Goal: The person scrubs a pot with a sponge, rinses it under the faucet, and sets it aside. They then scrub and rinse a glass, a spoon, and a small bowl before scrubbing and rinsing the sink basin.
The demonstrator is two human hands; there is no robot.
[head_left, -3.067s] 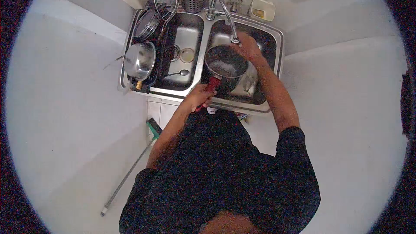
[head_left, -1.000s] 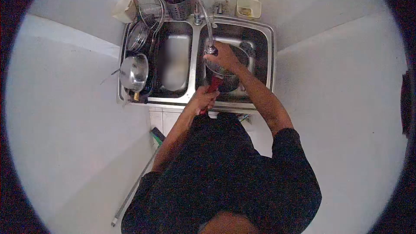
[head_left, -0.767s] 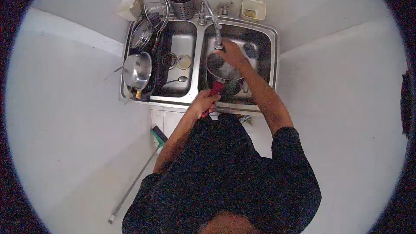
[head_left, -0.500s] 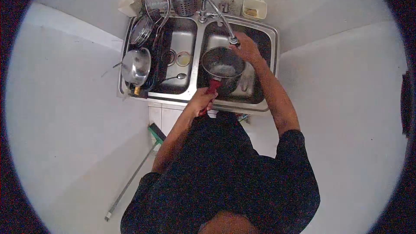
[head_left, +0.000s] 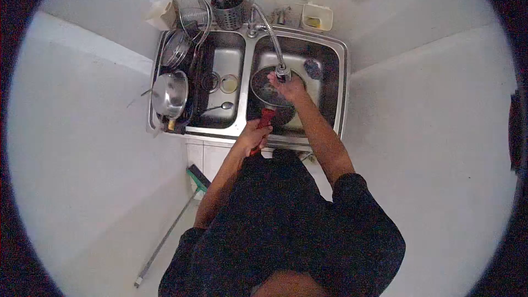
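The left hand (head_left: 255, 133) is wrapped firmly around the red handle (head_left: 267, 115) of a dark saucepan (head_left: 264, 87), which sits tilted in the right basin (head_left: 330, 91) of a steel double sink. The right hand (head_left: 291, 89) is unfurled, palm up and fingers spread, over the saucepan and just under the flexible faucet's spray head (head_left: 282, 71); whether it touches that head, I cannot tell. Beyond, a dark scrubber-like clump (head_left: 313, 68) lies in the same basin. The left basin (head_left: 227, 55) holds a spoon (head_left: 226, 105) and a round yellowish disc (head_left: 229, 83). Behind the sink stand a perforated cutlery holder (head_left: 229, 17) and a cream tub (head_left: 324, 16); any lettering on them is too small to read.
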